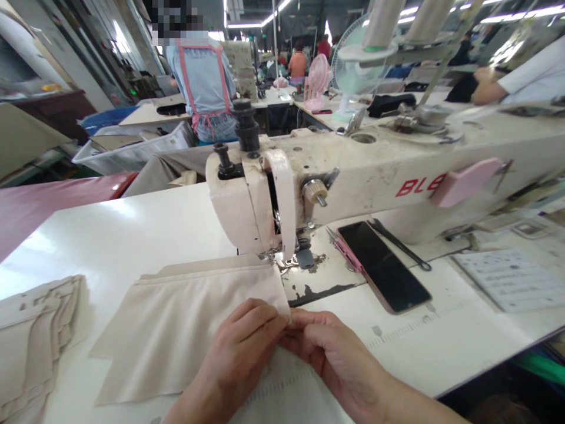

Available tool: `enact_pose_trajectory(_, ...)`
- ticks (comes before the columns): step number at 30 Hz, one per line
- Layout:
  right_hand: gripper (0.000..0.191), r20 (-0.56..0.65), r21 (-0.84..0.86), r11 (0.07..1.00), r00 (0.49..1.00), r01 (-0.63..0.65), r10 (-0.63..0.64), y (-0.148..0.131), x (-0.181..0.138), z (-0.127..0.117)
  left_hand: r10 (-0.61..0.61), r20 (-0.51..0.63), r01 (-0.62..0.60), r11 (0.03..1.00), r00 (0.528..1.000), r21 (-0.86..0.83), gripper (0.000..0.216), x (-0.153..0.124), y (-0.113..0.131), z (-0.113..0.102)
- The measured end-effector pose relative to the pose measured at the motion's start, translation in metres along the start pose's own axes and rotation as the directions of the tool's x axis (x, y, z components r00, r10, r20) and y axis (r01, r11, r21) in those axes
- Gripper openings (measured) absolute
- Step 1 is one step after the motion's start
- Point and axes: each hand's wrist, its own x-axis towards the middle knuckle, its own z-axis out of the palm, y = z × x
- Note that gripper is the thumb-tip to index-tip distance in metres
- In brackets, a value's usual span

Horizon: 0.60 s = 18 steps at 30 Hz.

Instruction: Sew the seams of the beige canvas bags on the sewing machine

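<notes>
A beige fabric piece (176,318) lies on the white table with its far right corner by the presser foot (291,259) of the sewing machine (251,200). On its near right edge, my left hand (247,335) is closed with the fingertips pinching the cloth. My right hand (326,341) meets it there, fingers curled and also pinching the same edge. Both sets of fingertips touch or nearly touch, and they hide the bit of cloth between them. A seam line runs along the fabric's far side.
Stacked beige fabric pieces (30,341) lie at the left. Right of the needle are pink-handled thread snips (348,250), a phone (384,265), a dark slender tool (401,244) and a printed sheet (507,277). A person in a pink-strapped apron (203,82) and fans (353,65) are behind.
</notes>
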Motion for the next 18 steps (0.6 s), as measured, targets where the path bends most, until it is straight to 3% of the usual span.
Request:
enact_pose_trajectory(4,0.041,-0.004,-0.084,0.996,1.000,0.001,-0.001,0.002,0.000,-0.002,-0.022,0.009,0.023,0.996,1.000,-0.089,0.021,-0.001,-0.004,-0.002)
enact_pose_trajectory(6,0.036,-0.023,-0.280,0.960,0.999,0.018,-0.025,0.004,-0.001,-0.008,-0.014,0.041,0.017,0.998,0.999,-0.062,0.021,-0.003,-0.006,-0.002)
enact_pose_trajectory(8,0.024,-0.044,-0.511,0.858,0.995,0.050,-0.084,0.005,-0.003,-0.016,0.006,0.062,-0.005,1.000,0.998,-0.018,0.022,-0.005,-0.007,-0.002)
enact_pose_trajectory(10,0.017,-0.021,-0.756,0.633,0.961,0.166,-0.276,0.003,-0.002,-0.025,0.019,0.070,-0.019,1.000,0.997,0.004,0.022,-0.006,-0.007,-0.002)
enact_pose_trajectory(11,0.016,0.048,-0.851,0.463,0.916,0.246,-0.399,0.000,-0.001,-0.028,0.021,0.066,-0.021,1.000,0.998,0.000,0.022,-0.007,-0.007,-0.002)
enact_pose_trajectory(13,0.021,0.320,-0.913,0.042,0.777,0.406,-0.542,-0.008,0.003,-0.033,0.007,0.044,-0.005,1.000,0.999,-0.030,0.023,-0.007,-0.006,-0.001)
enact_pose_trajectory(14,0.024,0.479,-0.866,-0.145,0.709,0.479,-0.518,-0.012,0.006,-0.035,-0.011,0.021,0.012,0.998,1.000,-0.055,0.022,-0.007,-0.006,-0.001)
enact_pose_trajectory(15,0.024,0.601,-0.796,-0.262,0.658,0.546,-0.453,-0.016,0.010,-0.036,-0.035,-0.008,0.035,0.996,0.999,-0.082,0.021,-0.007,-0.005,0.000)
enact_pose_trajectory(18,0.017,0.773,-0.633,-0.400,0.575,0.663,-0.268,-0.026,0.020,-0.039,-0.133,-0.086,0.122,0.985,0.987,-0.123,0.021,-0.007,-0.003,0.002)
